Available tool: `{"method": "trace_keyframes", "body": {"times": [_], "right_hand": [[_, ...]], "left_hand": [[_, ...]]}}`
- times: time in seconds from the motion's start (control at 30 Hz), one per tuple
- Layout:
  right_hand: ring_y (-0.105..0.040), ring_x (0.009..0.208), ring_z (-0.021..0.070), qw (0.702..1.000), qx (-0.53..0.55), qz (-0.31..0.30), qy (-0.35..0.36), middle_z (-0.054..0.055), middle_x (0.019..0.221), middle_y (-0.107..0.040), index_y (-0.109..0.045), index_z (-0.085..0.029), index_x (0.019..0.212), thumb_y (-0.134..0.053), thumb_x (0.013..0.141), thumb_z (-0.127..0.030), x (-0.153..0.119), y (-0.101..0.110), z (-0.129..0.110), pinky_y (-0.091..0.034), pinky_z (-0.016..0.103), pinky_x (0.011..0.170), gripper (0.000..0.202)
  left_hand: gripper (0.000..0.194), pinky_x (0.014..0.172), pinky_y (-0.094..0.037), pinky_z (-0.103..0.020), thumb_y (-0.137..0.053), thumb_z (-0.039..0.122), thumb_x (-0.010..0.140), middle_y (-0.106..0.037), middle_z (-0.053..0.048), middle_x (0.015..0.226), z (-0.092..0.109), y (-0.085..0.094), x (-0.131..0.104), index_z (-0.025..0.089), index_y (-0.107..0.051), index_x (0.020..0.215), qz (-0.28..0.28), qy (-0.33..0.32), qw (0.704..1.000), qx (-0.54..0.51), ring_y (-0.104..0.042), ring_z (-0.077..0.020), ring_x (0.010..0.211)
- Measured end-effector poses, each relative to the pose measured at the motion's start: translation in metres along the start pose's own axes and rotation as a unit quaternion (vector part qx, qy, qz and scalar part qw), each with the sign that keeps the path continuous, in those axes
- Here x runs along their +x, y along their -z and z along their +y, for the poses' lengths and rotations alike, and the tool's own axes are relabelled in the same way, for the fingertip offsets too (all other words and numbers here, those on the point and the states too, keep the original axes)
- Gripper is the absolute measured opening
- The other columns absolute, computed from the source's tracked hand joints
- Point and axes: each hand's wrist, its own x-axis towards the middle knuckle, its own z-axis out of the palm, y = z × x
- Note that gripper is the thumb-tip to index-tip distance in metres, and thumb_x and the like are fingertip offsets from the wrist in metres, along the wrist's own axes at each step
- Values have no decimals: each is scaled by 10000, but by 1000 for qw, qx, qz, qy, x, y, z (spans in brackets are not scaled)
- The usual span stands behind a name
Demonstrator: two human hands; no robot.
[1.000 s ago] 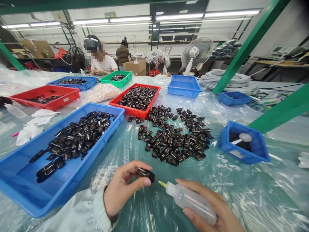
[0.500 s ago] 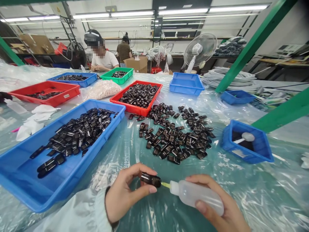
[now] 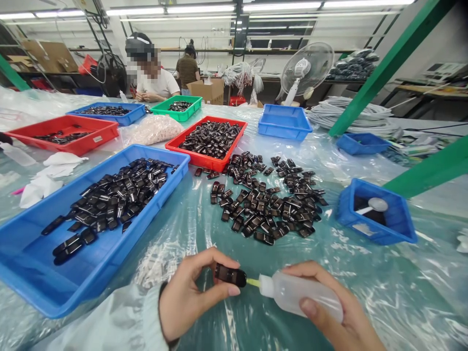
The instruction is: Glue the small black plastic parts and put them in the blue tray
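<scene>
Between thumb and fingers, my left hand [image 3: 195, 295] pinches a small glossy black plastic piece [image 3: 230, 275] with a rounded end. My right hand [image 3: 329, 297] is wrapped round a translucent white squeeze bottle [image 3: 305, 294], tilted almost level. Its thin yellowish nozzle tip [image 3: 252, 282] meets the rounded end of the black piece; whether it goes inside I cannot tell. Beyond my hands lies a loose heap of similar black pieces [image 3: 261, 209] on the plastic-covered table [image 3: 183, 234]. To the left, a long blue tray [image 3: 32, 263] holds many more of them.
A red tray [image 3: 226, 163] of black pieces stands behind the heap. At right is a small blue bin [image 3: 380, 231] with dark contents and a white scoop [image 3: 376, 204]. A green post [image 3: 435, 168] slants in from the right. Across the table sits a co-worker [image 3: 157, 80].
The whole view has tipped slightly downward. Both hands keep their grips, with the black piece and bottle shifted slightly right in view. The nozzle tip stays at the piece's end.
</scene>
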Motion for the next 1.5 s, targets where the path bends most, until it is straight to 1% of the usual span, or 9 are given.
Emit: {"method": "trace_keyframes", "body": {"times": [0.17,0.47,0.7,0.93,1.07,1.27,1.4,1.43,1.5], "right_hand": [[-572,594,168,1000,-1,-25,-11,-1,746,-644,-650,-288,871,-559,762,-660,0,2,0,-433,224,503,398],[-545,544,159,999,-8,-42,-16,-10,663,-603,-641,-263,841,-562,759,-659,1,5,-3,-407,224,480,412],[-558,537,164,1000,-15,-12,13,5,691,-631,-654,-260,848,-596,755,-626,1,3,-1,-429,227,462,383],[-573,586,165,1000,5,0,-5,5,748,-648,-650,-276,887,-610,739,-641,-1,-1,1,-446,219,499,396],[-580,588,179,1000,2,18,8,21,767,-666,-660,-272,889,-617,742,-626,0,-4,2,-447,228,481,385],[-561,581,179,999,-3,38,0,13,767,-656,-658,-283,893,-607,742,-631,0,-5,3,-443,233,477,383],[-553,601,157,999,-10,39,-12,-12,796,-647,-649,-316,897,-614,724,-647,-1,-3,2,-434,211,501,376],[-555,608,155,999,-10,38,-13,-14,803,-645,-648,-319,899,-612,724,-650,-1,-3,3,-435,209,509,376],[-562,625,160,999,-12,35,-13,-12,816,-644,-646,-318,905,-610,730,-644,0,-3,3,-437,213,518,372]], "left_hand": [[185,695,-434,-317,-702,324,760,-647,-36,783,0,0,-1,215,-668,905,-1,2,1000,5,-585,-201,739],[200,701,-430,-319,-709,329,746,-651,-35,765,0,-1,-2,208,-678,903,-5,9,1000,16,-587,-206,736],[198,705,-445,-301,-689,340,770,-663,-37,830,-1,-1,-3,225,-664,928,12,7,1000,16,-582,-205,782],[185,692,-436,-296,-677,320,779,-640,-31,799,-2,0,0,213,-648,928,-1,-3,1000,16,-570,-194,757],[188,685,-435,-299,-657,324,794,-637,-33,806,-2,0,-1,208,-627,939,-6,4,1000,14,-562,-191,751],[223,721,-433,-307,-537,355,886,-635,-48,909,-3,-2,-4,232,-599,1061,0,-9,999,34,-571,-198,820],[248,710,-438,-271,-452,378,937,-609,-11,757,-3,-2,-3,232,-618,1049,1,-8,1000,-14,-582,-156,724],[237,709,-443,-260,-463,370,935,-609,-9,750,-2,-2,-3,229,-627,1031,2,-7,1000,-29,-585,-151,726],[191,733,-454,-247,-512,337,917,-636,-22,849,-1,-1,-2,228,-648,995,2,-11,998,-54,-597,-154,800]]}}
